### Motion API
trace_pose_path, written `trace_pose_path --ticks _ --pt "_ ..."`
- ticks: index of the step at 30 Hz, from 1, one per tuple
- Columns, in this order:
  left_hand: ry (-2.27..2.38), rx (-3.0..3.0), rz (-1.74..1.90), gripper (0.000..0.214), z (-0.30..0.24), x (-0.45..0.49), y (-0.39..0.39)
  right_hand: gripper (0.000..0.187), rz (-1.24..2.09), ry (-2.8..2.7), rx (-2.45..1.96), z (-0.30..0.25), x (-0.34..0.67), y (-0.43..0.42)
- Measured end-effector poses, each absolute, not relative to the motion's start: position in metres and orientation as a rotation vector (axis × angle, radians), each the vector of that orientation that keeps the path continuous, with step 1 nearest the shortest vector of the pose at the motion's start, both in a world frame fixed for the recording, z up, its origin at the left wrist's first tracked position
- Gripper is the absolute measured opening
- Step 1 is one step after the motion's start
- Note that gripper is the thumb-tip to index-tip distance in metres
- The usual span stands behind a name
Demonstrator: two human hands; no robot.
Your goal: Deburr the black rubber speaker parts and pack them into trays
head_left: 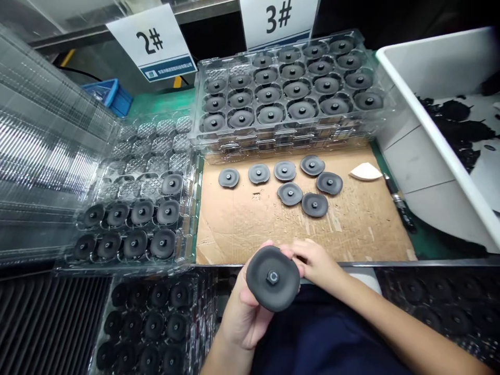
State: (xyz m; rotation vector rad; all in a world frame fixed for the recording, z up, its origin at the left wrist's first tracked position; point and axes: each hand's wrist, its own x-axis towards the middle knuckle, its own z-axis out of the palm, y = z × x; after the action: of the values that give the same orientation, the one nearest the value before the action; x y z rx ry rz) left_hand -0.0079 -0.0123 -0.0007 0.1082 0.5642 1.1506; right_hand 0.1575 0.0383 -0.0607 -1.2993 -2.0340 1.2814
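Note:
A black rounded disc with a small raised stud at its centre is held up in front of my body, stud side facing me. My left hand is closed round its left and lower edge, with the thumb below and fingers behind. At the upper right edge my right hand pinches the rim, its fingertips partly hidden behind the disc. Beyond both hands, several similar loose discs lie stud up on a cardboard sheet.
At left, a clear plastic tray is partly filled with discs. Stacked clear trays of discs stand behind the cardboard. A white bin with black pieces flanks the right side, near a black marker and a white wedge-shaped piece.

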Motion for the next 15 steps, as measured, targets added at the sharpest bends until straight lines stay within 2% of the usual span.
trace_pose_path --ticks 2,5,9,13,15 --pt "0.554 0.113 1.143 0.048 -0.002 -0.007 -0.011 0.023 1.265 -1.984 -1.348 -0.049 0.158 0.04" --pt "0.586 0.125 1.163 0.052 -0.003 -0.004 -0.012 0.023 1.07 -1.802 -1.381 -0.002 0.151 0.046" --pt "0.743 0.167 1.244 0.053 -0.004 -0.002 -0.013 0.023 0.783 -1.936 -0.948 0.05 0.134 0.039" --pt "0.803 0.173 1.287 0.048 -0.006 -0.002 -0.014 0.02 1.058 -2.13 -0.782 0.054 0.124 0.036" --pt "0.867 0.18 1.251 0.05 -0.006 -0.001 -0.014 0.018 1.026 -2.136 -0.84 0.05 0.12 0.04"
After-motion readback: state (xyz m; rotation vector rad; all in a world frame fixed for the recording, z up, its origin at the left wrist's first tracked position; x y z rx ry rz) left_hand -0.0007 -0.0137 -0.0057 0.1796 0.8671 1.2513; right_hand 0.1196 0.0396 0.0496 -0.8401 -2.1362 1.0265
